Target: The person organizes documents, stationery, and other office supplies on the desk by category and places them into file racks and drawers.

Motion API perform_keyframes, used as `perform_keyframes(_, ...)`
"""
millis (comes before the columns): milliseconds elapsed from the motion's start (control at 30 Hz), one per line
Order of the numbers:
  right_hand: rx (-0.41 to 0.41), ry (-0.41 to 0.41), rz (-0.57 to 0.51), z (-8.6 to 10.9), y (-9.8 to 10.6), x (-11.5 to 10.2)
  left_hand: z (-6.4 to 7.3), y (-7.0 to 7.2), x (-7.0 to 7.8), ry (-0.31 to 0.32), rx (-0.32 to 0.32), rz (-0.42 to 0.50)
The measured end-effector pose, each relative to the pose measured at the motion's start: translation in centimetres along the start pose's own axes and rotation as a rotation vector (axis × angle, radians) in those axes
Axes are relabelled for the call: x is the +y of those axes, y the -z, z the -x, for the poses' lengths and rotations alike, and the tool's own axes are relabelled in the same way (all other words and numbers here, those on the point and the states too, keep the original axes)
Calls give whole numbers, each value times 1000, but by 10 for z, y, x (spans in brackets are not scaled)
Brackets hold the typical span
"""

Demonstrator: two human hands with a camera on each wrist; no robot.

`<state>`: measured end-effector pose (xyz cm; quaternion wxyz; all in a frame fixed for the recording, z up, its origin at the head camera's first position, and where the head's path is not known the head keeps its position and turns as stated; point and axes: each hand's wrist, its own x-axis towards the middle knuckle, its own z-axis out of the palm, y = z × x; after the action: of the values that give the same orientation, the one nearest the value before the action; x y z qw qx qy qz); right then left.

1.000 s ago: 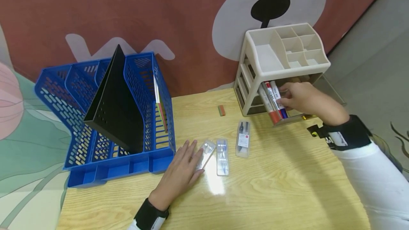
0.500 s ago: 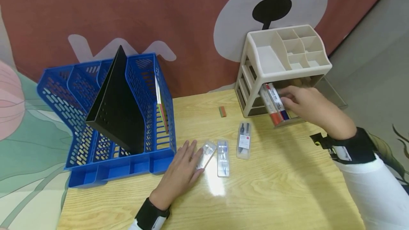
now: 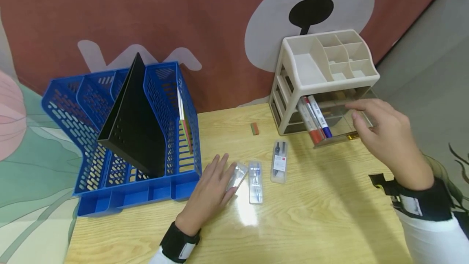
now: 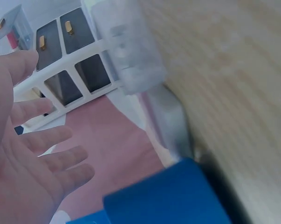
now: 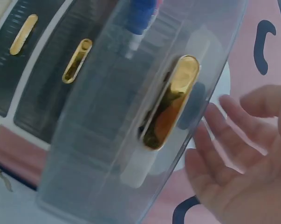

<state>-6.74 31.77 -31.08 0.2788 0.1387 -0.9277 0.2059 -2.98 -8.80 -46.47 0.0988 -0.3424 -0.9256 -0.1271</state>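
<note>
In the head view my right hand (image 3: pixel 392 141), fingers loosely bent and holding nothing, hovers over the right end of a pulled-out clear drawer (image 3: pixel 340 127). Inside that drawer, at its left, lie markers, a blue-capped one (image 3: pixel 319 116) beside a red-ended one (image 3: pixel 309 121). The right wrist view shows the drawer's gold handle (image 5: pixel 172 102) with my fingers apart from it. My left hand (image 3: pixel 209 192) is stretched out low by the table, its fingers straight, right beside a small clear plastic case (image 3: pixel 237 175). Its palm (image 4: pixel 23 182) looks bare in the left wrist view.
The drawer belongs to a white desk organizer (image 3: pixel 309 68). Another clear case (image 3: pixel 255 182), a pen case (image 3: pixel 279 162) and a small eraser-like block (image 3: pixel 254 128) lie on the wooden table (image 3: pixel 311 223). A blue file rack (image 3: pixel 139 186) with a black folder (image 3: pixel 135 125) stands left.
My right hand has let go of the blue-capped marker and moved out of the drawer, rightward and nearer. The markers stay inside. My left hand has shifted slightly.
</note>
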Motion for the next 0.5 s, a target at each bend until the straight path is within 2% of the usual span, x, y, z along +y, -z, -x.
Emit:
perform_keyframes(100,127,1,-16,6,1,1,-8,1,2,-10,10,-13)
perform_keyframes(267,320,-66,-77,21,0,2,-20,1,8,-11,21,-4)
perform_keyframes(433,391,-230,-189,40,-7,4,-28,-2,16,-12,18,9)
perform_keyframes(500,399,-338,-254,47,-9,4,-31,-3,19,-16,10,6)
